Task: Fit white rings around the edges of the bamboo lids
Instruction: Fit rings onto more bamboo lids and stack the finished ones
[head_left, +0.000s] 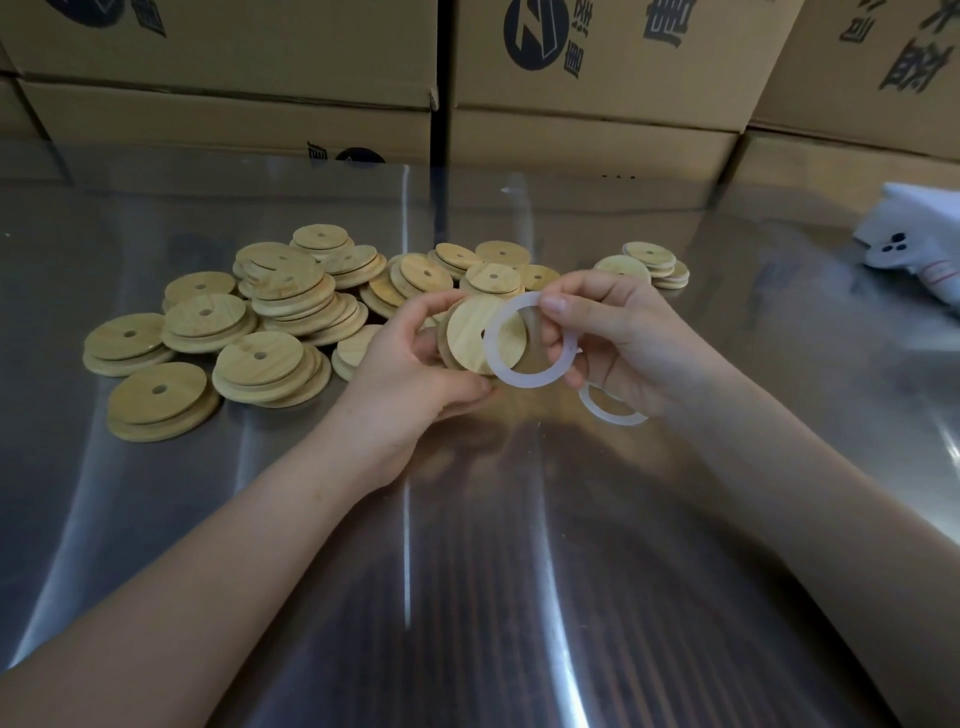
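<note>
My left hand (415, 358) grips a round bamboo lid (470, 332) upright above the table, its flat face turned toward me. My right hand (618, 332) pinches a white ring (524, 379) by its upper rim, thumb in front, fingers through the opening. The ring overlaps the lid's right edge without sitting around it. A second white ring (608, 413) shows below my right palm, partly hidden; whether it rests on the table or hangs from my fingers is unclear. A pile of bamboo lids (280, 312) with centre holes lies behind and left of my hands.
The table (467, 571) is shiny metal under a clear plastic sheet. Cardboard boxes (597, 78) are stacked along its far edge. A small stack of lids (654, 265) sits at the right of the pile. A white packet (914, 244) lies at the far right.
</note>
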